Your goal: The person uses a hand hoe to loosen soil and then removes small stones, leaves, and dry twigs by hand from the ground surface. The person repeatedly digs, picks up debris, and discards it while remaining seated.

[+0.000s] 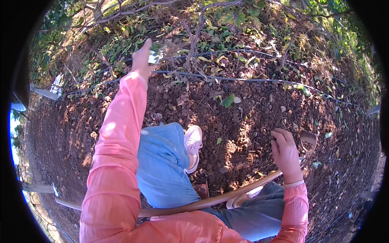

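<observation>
My left hand point(142, 60) reaches out over weeds beside the vine stems, its fingers spread. A bright, blurred thing point(155, 56) shows at its fingers; whether the hand holds it cannot be told. My right hand point(285, 152) is raised above the soil with half-curled fingers and nothing visible in them. A long wooden tool handle point(212, 200) lies across my lap, passing under my left forearm and behind my right wrist. Near the right hand, a metal tool head point(309, 138) with a ring rests by the soil; its join to the handle is partly hidden.
Two dark irrigation hoses point(258, 80) run across the ground ahead, among woody vine stems point(196, 39), weeds and dry leaves. Loose brown soil point(237, 121) with small stones surrounds my shoes point(193, 145). A pale post point(44, 92) stands at the left.
</observation>
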The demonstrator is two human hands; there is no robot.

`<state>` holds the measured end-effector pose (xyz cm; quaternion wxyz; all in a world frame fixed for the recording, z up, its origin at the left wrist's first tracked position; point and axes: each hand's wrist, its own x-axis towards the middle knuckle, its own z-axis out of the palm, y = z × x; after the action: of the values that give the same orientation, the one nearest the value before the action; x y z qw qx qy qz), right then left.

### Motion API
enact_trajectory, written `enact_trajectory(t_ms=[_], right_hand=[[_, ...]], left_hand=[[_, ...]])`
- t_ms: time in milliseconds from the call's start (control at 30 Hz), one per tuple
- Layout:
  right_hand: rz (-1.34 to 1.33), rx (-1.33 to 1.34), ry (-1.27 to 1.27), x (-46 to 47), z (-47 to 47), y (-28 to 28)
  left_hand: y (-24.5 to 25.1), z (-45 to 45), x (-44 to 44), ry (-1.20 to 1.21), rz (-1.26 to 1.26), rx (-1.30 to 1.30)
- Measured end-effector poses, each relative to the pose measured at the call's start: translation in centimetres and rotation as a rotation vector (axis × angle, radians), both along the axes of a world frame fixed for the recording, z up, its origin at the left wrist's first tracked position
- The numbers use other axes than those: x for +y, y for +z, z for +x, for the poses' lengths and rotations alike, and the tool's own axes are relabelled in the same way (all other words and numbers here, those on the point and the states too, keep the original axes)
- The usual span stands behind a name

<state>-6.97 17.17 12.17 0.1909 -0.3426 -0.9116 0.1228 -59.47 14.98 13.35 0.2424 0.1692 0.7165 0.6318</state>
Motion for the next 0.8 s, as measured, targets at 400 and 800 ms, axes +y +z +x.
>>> enact_trajectory(t_ms=[400, 800], right_hand=[[0.038, 0.021, -0.139, -1.0, 2.8, -0.5], [0.115, 0.178, -0.935, -4.0, 12.0, -5.1]], left_hand=[[0.9, 13.2, 2.4, -0.340, -0.301, 0.896], [0.2, 21.3, 1.5, -0.712, -0.114, 1.160]])
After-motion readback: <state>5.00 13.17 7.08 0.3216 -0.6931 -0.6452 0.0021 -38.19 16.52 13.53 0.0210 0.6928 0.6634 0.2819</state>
